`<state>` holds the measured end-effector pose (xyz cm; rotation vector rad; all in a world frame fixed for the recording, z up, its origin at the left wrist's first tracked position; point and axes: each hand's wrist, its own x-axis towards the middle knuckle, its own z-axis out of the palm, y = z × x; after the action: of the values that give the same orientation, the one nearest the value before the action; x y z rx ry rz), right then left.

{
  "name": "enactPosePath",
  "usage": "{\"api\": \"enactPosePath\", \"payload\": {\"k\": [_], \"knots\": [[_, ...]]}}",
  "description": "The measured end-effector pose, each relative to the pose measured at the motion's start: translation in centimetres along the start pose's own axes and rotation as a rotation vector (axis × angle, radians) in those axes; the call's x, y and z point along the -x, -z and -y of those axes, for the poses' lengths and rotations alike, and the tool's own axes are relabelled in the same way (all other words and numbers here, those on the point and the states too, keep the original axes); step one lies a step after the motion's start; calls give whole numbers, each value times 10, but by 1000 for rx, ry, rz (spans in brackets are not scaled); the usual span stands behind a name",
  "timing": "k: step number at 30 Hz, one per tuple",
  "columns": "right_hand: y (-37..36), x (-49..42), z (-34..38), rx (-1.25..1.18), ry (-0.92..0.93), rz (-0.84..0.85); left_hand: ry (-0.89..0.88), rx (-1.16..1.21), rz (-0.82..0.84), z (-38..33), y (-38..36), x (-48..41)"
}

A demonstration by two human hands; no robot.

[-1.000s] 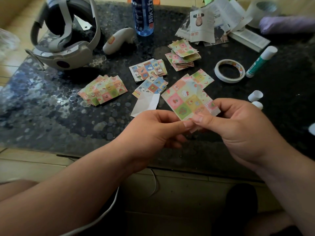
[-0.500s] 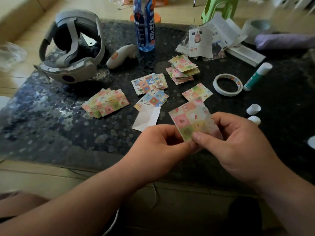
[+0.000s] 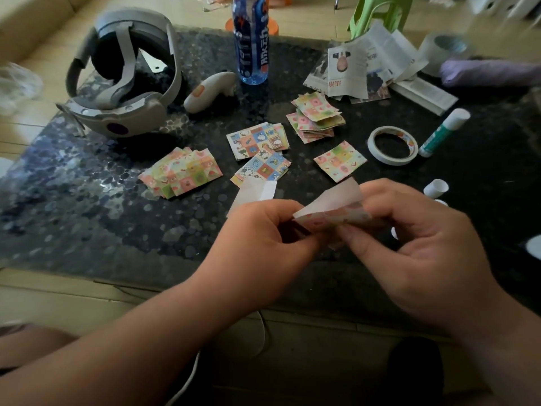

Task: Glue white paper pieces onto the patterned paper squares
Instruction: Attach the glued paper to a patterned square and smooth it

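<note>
Dim around the fingers (image 3: 369, 250); brighter well beyond them, on the floor (image 3: 199, 16). Pale sheen on the bench (image 3: 96, 200) to their left. Smeared by motion blur far up-right, at the tape roll (image 3: 445, 51). Wide-angle bending at the edges.

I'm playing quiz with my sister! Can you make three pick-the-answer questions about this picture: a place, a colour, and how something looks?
1. Where is the glue stick? A in a box; B beside the tape roll; C under a pillow.
2. The bottle is mostly: A blue; B yellow; C brown.
3. The patterned square between the left hand and right hand is: A lying flat; B torn apart; C bent, white back showing.
Answers: B, it lies just right of the roll; A, its label is blue; C, both hands pinch it curled.
</note>
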<state>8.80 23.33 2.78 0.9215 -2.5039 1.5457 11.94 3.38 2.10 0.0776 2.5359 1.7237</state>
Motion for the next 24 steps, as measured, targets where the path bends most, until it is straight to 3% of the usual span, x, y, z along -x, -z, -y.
{"api": "enactPosePath", "payload": {"k": [7, 14, 19, 24], "knots": [[3, -2, -2, -22, 19, 15, -177, -199, -25, -3, 11, -1], [2, -1, -2, -49, 30, 30, -188, -168, 18, 0, 7, 0], [2, 0, -3, -93, 31, 13, -171, -102, 143, -4, 11, 2], [3, 1, -4, -105, 0, 25, -221, -173, 95, -2, 9, 1]]}}
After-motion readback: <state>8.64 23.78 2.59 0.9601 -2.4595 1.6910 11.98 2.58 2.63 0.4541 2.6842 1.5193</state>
